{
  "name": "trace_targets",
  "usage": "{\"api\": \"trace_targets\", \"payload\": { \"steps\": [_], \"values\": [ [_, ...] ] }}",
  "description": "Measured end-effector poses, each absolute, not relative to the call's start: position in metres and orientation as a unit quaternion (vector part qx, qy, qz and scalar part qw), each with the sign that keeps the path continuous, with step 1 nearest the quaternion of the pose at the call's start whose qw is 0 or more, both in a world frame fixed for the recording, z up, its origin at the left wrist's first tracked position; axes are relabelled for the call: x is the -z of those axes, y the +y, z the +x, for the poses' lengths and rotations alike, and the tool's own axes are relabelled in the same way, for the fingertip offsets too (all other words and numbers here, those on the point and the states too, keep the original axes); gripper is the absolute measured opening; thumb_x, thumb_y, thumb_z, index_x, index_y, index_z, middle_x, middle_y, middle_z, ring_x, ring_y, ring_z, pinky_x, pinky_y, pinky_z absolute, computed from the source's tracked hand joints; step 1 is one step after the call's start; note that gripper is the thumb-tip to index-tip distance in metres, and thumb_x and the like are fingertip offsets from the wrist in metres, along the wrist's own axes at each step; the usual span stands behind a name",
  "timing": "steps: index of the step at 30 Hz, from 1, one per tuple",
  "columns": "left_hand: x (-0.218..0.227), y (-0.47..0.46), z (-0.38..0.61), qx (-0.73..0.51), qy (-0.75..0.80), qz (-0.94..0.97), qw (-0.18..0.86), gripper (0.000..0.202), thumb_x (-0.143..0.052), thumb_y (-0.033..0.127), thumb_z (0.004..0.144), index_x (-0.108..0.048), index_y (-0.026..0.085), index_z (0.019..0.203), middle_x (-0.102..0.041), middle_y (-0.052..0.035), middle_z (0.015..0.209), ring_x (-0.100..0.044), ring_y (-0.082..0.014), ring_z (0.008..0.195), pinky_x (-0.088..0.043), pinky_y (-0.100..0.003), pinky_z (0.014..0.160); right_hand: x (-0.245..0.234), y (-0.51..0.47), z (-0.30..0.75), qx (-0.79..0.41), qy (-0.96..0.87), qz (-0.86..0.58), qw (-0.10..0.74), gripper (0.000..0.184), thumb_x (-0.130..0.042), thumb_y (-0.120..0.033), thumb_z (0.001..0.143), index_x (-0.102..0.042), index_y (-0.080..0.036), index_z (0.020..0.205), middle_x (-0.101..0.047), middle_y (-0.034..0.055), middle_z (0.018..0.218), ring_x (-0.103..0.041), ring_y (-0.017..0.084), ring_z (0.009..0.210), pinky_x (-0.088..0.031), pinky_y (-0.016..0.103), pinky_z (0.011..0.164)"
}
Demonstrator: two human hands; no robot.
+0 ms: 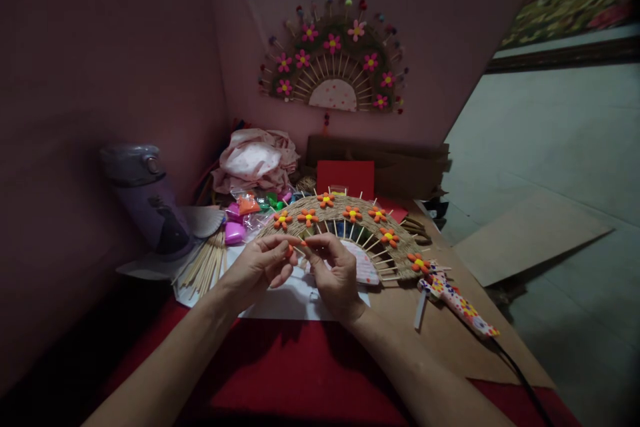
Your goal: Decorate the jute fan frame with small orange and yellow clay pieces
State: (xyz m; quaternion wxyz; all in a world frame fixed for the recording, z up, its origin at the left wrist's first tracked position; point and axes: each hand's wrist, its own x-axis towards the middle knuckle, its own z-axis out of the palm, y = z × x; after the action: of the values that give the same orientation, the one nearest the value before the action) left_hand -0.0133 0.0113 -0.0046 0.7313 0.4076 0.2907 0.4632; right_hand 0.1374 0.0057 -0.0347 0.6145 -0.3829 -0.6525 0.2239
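My left hand [263, 263] and my right hand [334, 275] meet in front of the fan. Pinched between their fingertips is a small bit of orange clay [304, 243]. Another orange clay lump [289, 251] shows against the fingers of my left hand. Just behind them lies a half-round fan [363, 207] wound with twine, with wooden sticks fanning out and orange clay flowers with yellow centres on its band. My right hand hides part of its pale striped centre [364, 261].
Wooden sticks [205, 265] and a purple bottle [150, 203] stand left, near bags of coloured clay [235, 232] and crumpled cloth [257, 160]. A patterned glue gun [457, 300] with a cord lies right on cardboard [415, 327]. A finished pink-flowered fan [334, 67] hangs behind.
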Motion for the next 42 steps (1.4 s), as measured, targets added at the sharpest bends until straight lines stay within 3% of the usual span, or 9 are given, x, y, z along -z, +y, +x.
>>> {"api": "trace_targets", "payload": {
  "steps": [6,11,16,27,33,42],
  "values": [
    [0.0036,0.0103,-0.0111,-0.476,0.311,0.398,0.720,0.017,-0.076,0.018,0.065,-0.064,0.011,0.075,-0.063,-0.0035,0.066,-0.055,-0.0069,0.053,-0.039,-0.015,0.046,0.0314,0.0045,0.1375,-0.211,-0.670,-0.377,0.604,0.005,-0.059,-0.022,0.083,-0.062,-0.018,0.085,-0.062,0.0021,0.077,-0.056,0.013,0.067,-0.047,0.026,0.063],
    [0.0033,0.0105,-0.0109,-0.488,0.313,0.373,0.724,0.020,-0.076,0.016,0.064,-0.067,0.011,0.081,-0.065,-0.0038,0.074,-0.057,-0.0083,0.064,-0.046,-0.017,0.058,0.0322,0.0047,0.1374,-0.230,-0.666,-0.382,0.598,0.007,-0.058,-0.023,0.084,-0.062,-0.018,0.087,-0.063,0.0037,0.080,-0.058,0.015,0.071,-0.048,0.027,0.065],
    [0.0029,0.0109,-0.0108,-0.494,0.306,0.372,0.723,0.018,-0.073,0.012,0.066,-0.068,0.011,0.083,-0.066,-0.0057,0.079,-0.059,-0.0090,0.068,-0.047,-0.018,0.062,0.0314,0.0043,0.1373,-0.226,-0.671,-0.372,0.600,0.006,-0.057,-0.021,0.084,-0.062,-0.018,0.086,-0.062,0.0030,0.079,-0.057,0.014,0.070,-0.048,0.027,0.066],
    [0.0005,0.0108,-0.0097,-0.502,0.317,0.361,0.719,0.012,-0.073,0.008,0.060,-0.067,0.010,0.071,-0.065,-0.0034,0.070,-0.057,-0.0079,0.062,-0.046,-0.017,0.058,0.0314,0.0028,0.1363,-0.220,-0.679,-0.362,0.599,0.006,-0.057,-0.021,0.084,-0.061,-0.019,0.088,-0.061,0.0034,0.081,-0.058,0.015,0.073,-0.049,0.028,0.067],
    [0.0000,0.0099,-0.0088,-0.502,0.342,0.383,0.696,0.012,-0.073,0.008,0.055,-0.063,0.011,0.061,-0.061,-0.0016,0.062,-0.053,-0.0072,0.054,-0.038,-0.016,0.048,0.0307,0.0021,0.1349,-0.217,-0.685,-0.367,0.591,0.005,-0.057,-0.021,0.084,-0.061,-0.018,0.086,-0.061,0.0035,0.079,-0.058,0.015,0.072,-0.048,0.028,0.066],
    [-0.0032,0.0083,-0.0069,-0.511,0.360,0.410,0.664,0.017,-0.076,0.012,0.055,-0.063,0.011,0.065,-0.059,-0.0005,0.063,-0.051,-0.0069,0.054,-0.036,-0.018,0.048,0.0280,0.0011,0.1370,-0.235,-0.702,-0.354,0.572,0.008,-0.057,-0.022,0.084,-0.060,-0.018,0.090,-0.061,0.0042,0.084,-0.058,0.015,0.074,-0.049,0.028,0.068]
  ]
}}
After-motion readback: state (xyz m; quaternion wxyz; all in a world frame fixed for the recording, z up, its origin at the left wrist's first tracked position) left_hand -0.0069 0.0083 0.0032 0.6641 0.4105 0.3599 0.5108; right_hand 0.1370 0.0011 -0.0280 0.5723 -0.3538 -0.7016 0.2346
